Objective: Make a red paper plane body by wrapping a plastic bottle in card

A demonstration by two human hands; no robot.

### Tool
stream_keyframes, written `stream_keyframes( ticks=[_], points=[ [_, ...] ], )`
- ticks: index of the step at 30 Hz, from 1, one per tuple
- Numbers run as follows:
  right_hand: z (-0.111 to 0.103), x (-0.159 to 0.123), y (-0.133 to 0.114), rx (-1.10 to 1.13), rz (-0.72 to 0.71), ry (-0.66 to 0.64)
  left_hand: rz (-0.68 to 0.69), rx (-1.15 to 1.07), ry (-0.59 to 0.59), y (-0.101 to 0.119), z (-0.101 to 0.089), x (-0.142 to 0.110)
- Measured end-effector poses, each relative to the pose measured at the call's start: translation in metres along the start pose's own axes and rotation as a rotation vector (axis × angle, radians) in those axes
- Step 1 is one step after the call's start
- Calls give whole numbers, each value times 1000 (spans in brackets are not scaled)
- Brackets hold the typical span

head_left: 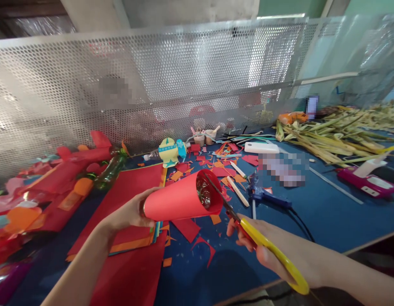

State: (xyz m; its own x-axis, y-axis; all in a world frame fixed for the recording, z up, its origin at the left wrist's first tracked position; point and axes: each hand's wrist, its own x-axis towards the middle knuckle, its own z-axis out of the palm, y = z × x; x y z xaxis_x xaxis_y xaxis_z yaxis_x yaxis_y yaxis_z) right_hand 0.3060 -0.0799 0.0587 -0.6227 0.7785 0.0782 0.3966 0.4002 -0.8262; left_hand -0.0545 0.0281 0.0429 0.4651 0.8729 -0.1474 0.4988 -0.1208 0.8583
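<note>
Wrapped round the near end of a red paper tube (174, 199), my left hand (136, 208) holds it tilted above the table. Inside the tube's far opening shows the shiny, clear bottom of a plastic bottle (204, 193). My right hand (264, 242) grips a pair of scissors (264, 242) with yellow handles. Its dark blades reach to the rim of the paper at the tube's opening; whether they are cutting it I cannot tell. Below the tube lie stacked red paper sheets (133, 182) and red and orange scraps (187, 229).
A blue glue gun (270, 196) with a cord lies to the right, near glue sticks or pens (238, 191). Behind are a yellow paper cutout (168, 152) and dried leaves (327, 131). Red paper-covered bottles (66, 182) crowd the left. A purple tool (366, 180) sits far right.
</note>
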Motion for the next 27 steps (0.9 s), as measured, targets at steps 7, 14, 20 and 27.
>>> stream_keyframes(
  ticks=[7, 14, 20, 27],
  points=[
    [7, 9, 7, -77, 45, 67, 16, -50, 15, -2, 1, 3],
    [10, 8, 14, -44, 79, 79, 45, -94, 3, -10, 1, 5],
    [10, 8, 15, 4, 145, 107, 157, -196, -44, -26, -1, 9],
    [6, 8, 12, -122, 197, 98, 195, -286, -159, -16, 0, 8]
  ],
)
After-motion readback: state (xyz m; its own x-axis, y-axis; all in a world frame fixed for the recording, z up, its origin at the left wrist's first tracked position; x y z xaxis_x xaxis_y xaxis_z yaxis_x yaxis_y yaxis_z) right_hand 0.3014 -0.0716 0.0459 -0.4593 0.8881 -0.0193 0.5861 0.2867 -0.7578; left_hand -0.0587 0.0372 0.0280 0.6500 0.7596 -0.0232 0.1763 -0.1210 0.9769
